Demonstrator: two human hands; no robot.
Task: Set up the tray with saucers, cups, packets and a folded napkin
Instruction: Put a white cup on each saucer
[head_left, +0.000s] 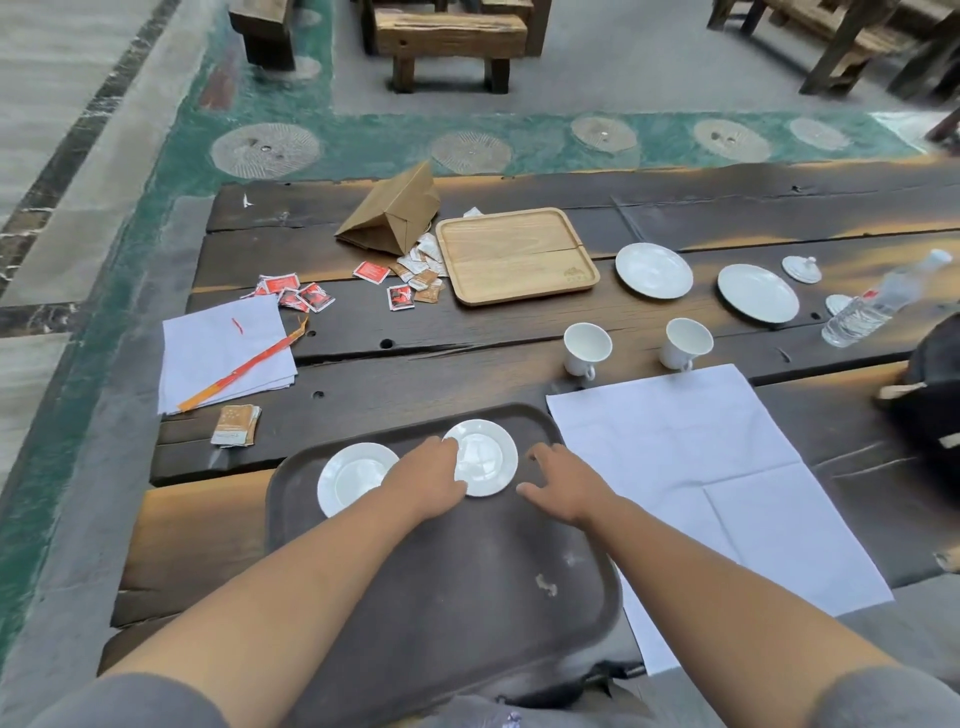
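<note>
Dark brown plastic tray (441, 597) is carrying two round white saucers (488, 457); left hand (428, 475) is touching one, right hand (563, 491) lying loose. Advise spacing them evenly.

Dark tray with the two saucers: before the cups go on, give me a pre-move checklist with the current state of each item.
1. Two saucers on the dark tray: left saucer and right saucer both lie flat. Ok.
2. Saucers apart, not overlapping: ok.
3. Left hand off the right saucer: not ok, it rests on its edge.
4. Right hand free: ok, open, holding nothing.
5. Cups within view and upright: left cup and right cup stand on the table beyond the tray. Ok.
6. Napkin folded: not ok, it lies spread out.
</note>
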